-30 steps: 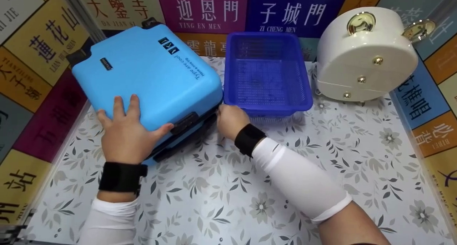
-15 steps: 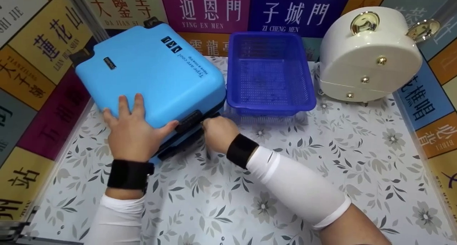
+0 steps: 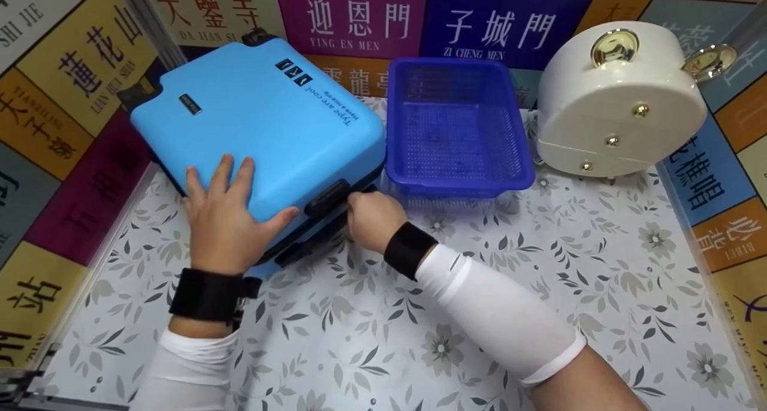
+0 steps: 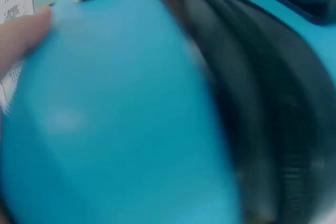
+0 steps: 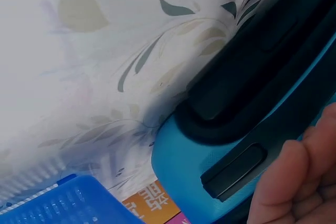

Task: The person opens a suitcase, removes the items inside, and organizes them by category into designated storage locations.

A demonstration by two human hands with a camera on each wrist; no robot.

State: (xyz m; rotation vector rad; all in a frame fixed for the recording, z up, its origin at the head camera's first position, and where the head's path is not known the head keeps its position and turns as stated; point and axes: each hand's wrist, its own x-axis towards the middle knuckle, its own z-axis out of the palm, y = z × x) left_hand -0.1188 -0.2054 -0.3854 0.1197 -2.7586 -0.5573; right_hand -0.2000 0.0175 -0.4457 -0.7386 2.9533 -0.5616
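Note:
A light blue hard-shell suitcase (image 3: pixel 257 117) lies flat at the back left, its front edge raised a little. My left hand (image 3: pixel 225 219) presses flat on the lid near the front corner, fingers straight and thumb against the edge. One fingertip (image 4: pixel 23 32) shows on the blue shell (image 4: pixel 105 129) in the left wrist view. My right hand (image 3: pixel 371 216) is curled at the black zipper seam, just right of the black lock (image 3: pixel 326 196). Its fingers (image 5: pixel 299 182) close on the seam; the zipper pull itself is hidden.
A dark blue mesh basket (image 3: pixel 461 186) stands right beside the suitcase. A white round case (image 3: pixel 617 105) with gold fittings sits at the back right. The floral tabletop (image 3: pixel 419 315) is ringed by walls of coloured signs.
My right hand has slid left along the suitcase's front seam, from the corner by the basket to beside the black lock. The left hand stays pressed on the lid.

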